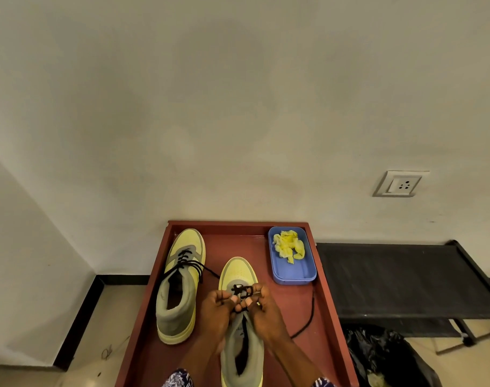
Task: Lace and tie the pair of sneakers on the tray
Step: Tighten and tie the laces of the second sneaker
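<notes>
Two yellow and grey sneakers stand on a red-brown tray (326, 289), toes pointing away from me. The left sneaker (179, 286) has black lacing with loose ends trailing over its sides. Over the right sneaker (238, 272), my left hand (216, 311) and my right hand (262, 308) meet above the eyelets. Both have fingers curled, pinching the black lace (242, 290) threaded across the lower eyelets. A long free end of lace (308, 319) runs over the tray to the right of my right hand.
A blue plastic container (305, 270) with crumpled yellow material sits in the tray's far right corner. A black mesh rack (400, 280) stands right of the tray, with a black bag (383, 356) below it. The wall behind carries a socket (400, 184).
</notes>
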`<state>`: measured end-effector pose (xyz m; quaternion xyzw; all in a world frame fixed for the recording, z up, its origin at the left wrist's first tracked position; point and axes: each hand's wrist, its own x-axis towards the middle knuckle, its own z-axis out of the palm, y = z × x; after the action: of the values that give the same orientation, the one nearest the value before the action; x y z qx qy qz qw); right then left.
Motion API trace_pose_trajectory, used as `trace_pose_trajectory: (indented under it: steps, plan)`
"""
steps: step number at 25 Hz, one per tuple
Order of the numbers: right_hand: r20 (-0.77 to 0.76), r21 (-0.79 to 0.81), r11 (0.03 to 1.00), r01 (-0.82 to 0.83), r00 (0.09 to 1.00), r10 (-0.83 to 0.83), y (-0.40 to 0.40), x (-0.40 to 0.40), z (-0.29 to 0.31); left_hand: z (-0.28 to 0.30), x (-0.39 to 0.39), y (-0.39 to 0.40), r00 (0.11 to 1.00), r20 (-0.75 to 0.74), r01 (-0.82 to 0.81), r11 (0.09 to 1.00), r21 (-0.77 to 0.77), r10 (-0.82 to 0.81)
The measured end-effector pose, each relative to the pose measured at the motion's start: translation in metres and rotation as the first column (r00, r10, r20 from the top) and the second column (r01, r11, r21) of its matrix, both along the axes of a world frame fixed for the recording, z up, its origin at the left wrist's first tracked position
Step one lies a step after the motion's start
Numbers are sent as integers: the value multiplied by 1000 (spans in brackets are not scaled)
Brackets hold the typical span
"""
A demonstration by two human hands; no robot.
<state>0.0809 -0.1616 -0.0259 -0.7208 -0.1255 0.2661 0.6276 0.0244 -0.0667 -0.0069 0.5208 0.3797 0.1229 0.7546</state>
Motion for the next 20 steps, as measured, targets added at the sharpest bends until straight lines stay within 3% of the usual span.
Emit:
trace_pose_trajectory:
  steps: [11,15,20]
  plan:
    - [-282,28,996,-84,955,89,-6,19,9,-5,-3,6,975,55,219,975,-25,-217]
    - [-247,42,993,-108,962,115,-4,18,12,-4,0,5,982,15,189,979,79,-191]
    - [-195,38,999,-39,980,46,-3,15,4,-2,6,-3,999,-7,47,987,153,-47]
